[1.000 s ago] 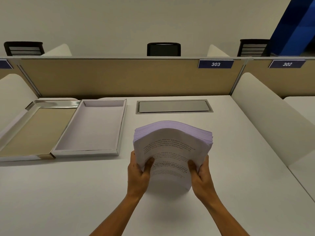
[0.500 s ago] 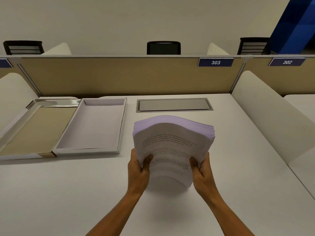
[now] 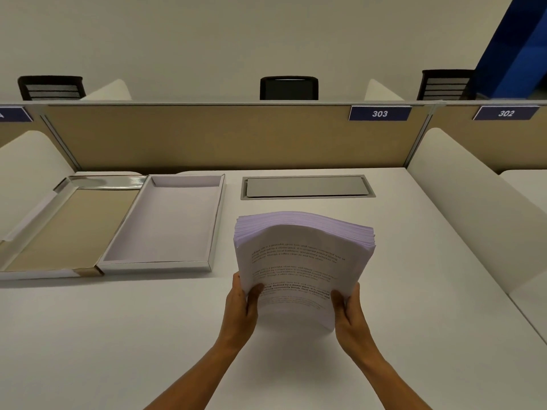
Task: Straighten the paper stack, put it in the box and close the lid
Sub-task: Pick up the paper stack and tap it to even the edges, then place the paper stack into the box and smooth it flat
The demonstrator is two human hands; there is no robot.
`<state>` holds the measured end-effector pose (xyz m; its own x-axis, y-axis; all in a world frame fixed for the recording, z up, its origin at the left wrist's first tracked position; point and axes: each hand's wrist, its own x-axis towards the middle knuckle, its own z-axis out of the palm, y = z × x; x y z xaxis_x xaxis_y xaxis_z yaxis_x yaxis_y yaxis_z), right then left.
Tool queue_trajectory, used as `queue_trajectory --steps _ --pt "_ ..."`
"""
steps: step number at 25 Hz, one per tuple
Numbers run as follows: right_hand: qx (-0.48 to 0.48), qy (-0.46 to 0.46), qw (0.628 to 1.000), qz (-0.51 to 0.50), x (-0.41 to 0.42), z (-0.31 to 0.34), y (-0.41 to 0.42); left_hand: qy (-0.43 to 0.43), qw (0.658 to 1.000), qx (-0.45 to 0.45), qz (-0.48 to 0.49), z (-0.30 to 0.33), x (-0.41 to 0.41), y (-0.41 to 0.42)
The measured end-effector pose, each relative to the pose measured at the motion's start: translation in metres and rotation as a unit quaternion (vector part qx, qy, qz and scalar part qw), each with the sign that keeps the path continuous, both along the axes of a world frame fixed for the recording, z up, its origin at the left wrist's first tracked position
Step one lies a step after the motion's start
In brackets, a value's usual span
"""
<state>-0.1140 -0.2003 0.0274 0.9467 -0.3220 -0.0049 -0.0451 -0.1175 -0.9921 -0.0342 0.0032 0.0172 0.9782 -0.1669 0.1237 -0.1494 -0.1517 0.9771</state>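
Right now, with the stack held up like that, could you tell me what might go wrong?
The paper stack bows in the middle and its top edges are fanned, so loose sheets might slide out. The left hand and right hand pinch only its lower corners, a weak hold for carrying. The open box has raised walls that uneven edges could catch on.
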Motion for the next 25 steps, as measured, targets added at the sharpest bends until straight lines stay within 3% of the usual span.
queue_trajectory --steps 6,16,25 --pt "-0.055 0.014 0.998 -0.030 0.019 0.006 -0.008 -0.049 0.997 0.052 0.017 0.012 0.016 0.007" --pt "-0.084 0.169 0.981 0.033 0.071 0.028 0.017 0.114 0.984 0.126 0.054 0.033 0.052 0.045" --pt "-0.046 0.249 0.963 0.089 0.161 0.059 0.105 0.183 0.965 0.167 0.091 0.066 0.125 0.138"
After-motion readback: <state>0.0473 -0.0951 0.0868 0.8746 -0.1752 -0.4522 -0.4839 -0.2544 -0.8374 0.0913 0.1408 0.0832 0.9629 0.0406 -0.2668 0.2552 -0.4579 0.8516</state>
